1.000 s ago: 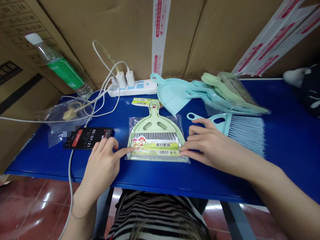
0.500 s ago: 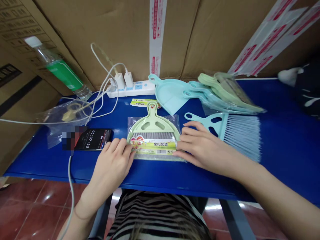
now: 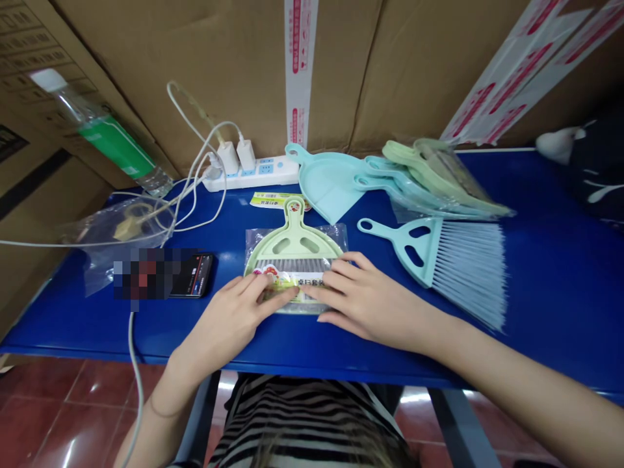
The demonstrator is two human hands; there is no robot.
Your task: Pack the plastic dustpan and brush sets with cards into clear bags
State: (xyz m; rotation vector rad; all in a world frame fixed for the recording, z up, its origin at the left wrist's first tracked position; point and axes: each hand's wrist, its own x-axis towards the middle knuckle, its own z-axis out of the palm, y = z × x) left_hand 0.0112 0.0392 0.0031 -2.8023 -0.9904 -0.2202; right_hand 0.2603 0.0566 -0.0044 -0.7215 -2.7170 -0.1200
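Observation:
A green dustpan and brush set (image 3: 293, 229) in clear plastic lies flat on the blue table, handle pointing away from me. A printed yellow and white label (image 3: 310, 282) crosses its lower part. My left hand (image 3: 234, 318) rests on the label's left half, thumb stretched inward. Fingers apart, my right hand (image 3: 377, 299) lies over the right half. The thumb tips nearly meet at the label's middle. Right of the set is a loose light-blue brush (image 3: 424, 250), bristles to the right. Behind it sits a light-blue dustpan (image 3: 329, 182).
Bagged blue and green sets (image 3: 439, 179) are piled at the back right. Another label (image 3: 273, 199) lies behind the green set. A power strip (image 3: 273, 172) with chargers and white cables, a water bottle (image 3: 117, 146) and a phone (image 3: 195, 276) are at left. Cardboard stands behind.
Both hands have moved inward from the package's side edges onto the label, now covering much of it. The view has shifted slightly.

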